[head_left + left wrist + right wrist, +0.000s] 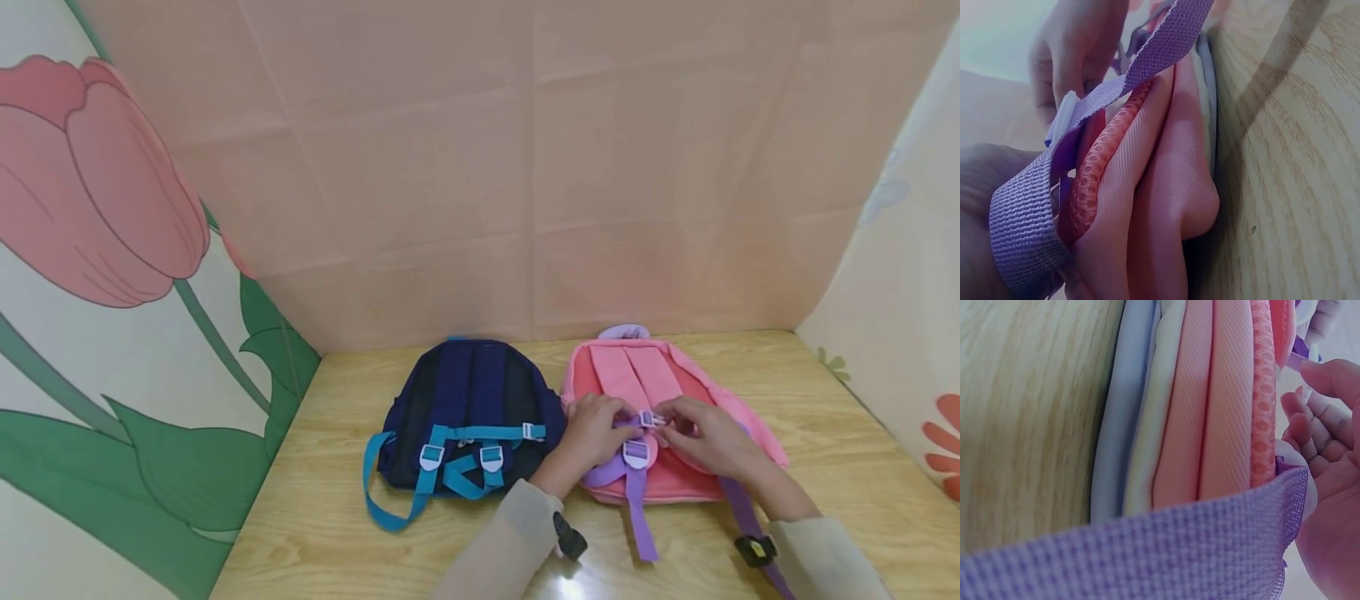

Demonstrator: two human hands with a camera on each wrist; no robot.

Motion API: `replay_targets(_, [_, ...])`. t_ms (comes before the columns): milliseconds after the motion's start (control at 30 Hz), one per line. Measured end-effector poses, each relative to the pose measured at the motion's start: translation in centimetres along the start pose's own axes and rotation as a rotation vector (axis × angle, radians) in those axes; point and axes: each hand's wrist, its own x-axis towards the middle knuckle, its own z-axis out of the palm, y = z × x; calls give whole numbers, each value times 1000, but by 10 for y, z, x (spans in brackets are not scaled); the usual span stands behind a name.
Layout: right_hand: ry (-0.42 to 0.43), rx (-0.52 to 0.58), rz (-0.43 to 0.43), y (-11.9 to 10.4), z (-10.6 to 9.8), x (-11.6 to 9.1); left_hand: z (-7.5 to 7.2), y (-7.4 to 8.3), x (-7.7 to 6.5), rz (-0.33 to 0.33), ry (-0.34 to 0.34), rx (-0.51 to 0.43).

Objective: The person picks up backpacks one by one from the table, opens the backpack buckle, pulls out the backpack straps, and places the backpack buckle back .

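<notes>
A pink backpack (622, 367) lies with its purple straps facing up. Over its middle, my two hands meet at a white buckle (649, 419) on the purple chest strap. My left hand (594, 429) pinches the strap at the buckle's left side. From the right, my right hand (701, 429) pinches the buckle's other end between thumb and fingers. Just below sits a white strap adjuster (636, 452). Purple webbing (1029, 219) crosses in front of the left hand in the left wrist view. Whether the buckle's halves are joined is hidden by the fingertips.
Left of the pink backpack, a navy backpack (468, 375) with teal straps (390, 521) lies on the wooden table (315, 517). A peach cloth backdrop (525, 183) stands behind. A purple strap end (641, 533) hangs toward the table's front.
</notes>
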Motion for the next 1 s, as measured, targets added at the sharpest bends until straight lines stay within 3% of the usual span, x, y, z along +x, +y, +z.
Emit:
replay_targets(467, [-27,0,12,-1,-2,0,0,-1,1,-16,-15,-50])
replay_targets(1000, [-85,-34,19,-4,0,4,0,-2,3,-46,-46,-171])
